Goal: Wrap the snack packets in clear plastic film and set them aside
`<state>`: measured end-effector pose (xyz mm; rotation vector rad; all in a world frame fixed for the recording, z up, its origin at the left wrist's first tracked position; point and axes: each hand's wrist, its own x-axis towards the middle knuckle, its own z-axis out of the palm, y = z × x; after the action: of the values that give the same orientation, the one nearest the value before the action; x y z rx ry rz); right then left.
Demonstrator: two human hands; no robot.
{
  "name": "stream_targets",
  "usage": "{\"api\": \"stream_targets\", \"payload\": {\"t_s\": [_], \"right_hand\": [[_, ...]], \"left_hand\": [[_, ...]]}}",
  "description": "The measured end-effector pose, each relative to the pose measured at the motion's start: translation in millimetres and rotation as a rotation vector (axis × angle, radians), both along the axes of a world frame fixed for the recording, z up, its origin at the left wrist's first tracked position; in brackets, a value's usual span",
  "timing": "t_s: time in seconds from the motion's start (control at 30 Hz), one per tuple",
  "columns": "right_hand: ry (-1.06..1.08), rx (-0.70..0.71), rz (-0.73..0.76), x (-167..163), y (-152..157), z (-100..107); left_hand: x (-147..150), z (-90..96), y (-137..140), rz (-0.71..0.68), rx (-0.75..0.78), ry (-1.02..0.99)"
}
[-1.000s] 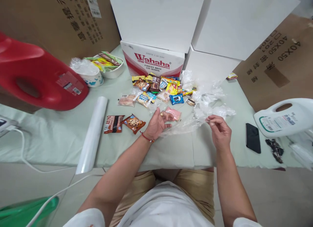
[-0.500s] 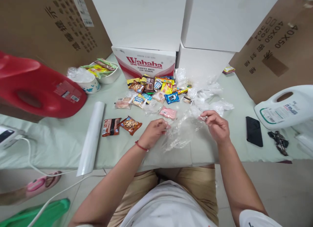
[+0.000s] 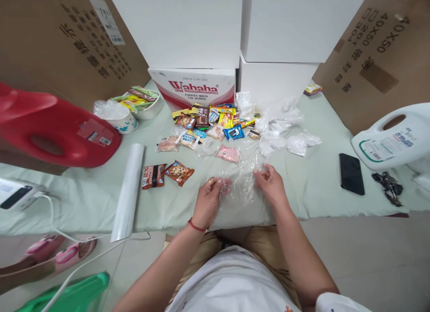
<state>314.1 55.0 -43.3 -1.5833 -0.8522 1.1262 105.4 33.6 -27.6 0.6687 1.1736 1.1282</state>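
Observation:
A clear plastic bag is stretched between my two hands above the green cloth. My left hand, with a red cord at the wrist, pinches its left side. On the other side my right hand grips the bag's right edge, fingers closed. Just beyond the bag lies a pink packet. Two brown snack packets, one dark-banded and one with a cookie picture, rest left of my left hand. Farther back is a heap of small wrapped snacks, beside crumpled clear bags.
A plastic roll and a red jug stand at the left, near bowls of packets. The Wahaba-like printed carton and white boxes back the table. At right are a phone, keys and a white jug.
My right hand has come left, closer to my left hand, with the bag still between them. The view has shifted slightly. More of another person's pink shoes shows at lower left.

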Motion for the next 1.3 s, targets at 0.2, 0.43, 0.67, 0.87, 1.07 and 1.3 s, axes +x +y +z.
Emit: {"api": "stream_targets", "payload": {"t_s": [0.2,0.43,0.67,0.87,1.07,1.3], "right_hand": [[-0.040,0.059,0.058,18,-3,3],[-0.174,0.117,0.207,6,-13,12],[-0.084,0.041,0.324,35,-13,5],[-0.691,0.185,0.061,83,-17,24],[-0.909,0.688,0.430,15,-26,46],[-1.257,0.228,0.422,42,-9,-16]], "left_hand": [[-44,10.8,-10,0.186,-0.109,0.212],[-13,62.8,-30,0.002,0.774,0.802],[20,15.8,18,-0.403,0.624,1.064],[-18,-19.1,19,-0.327,0.544,1.191],[-10,-23.5,-6,-0.394,0.589,1.377],[-39,-17.9,-9,-0.439,0.518,1.646]]}}
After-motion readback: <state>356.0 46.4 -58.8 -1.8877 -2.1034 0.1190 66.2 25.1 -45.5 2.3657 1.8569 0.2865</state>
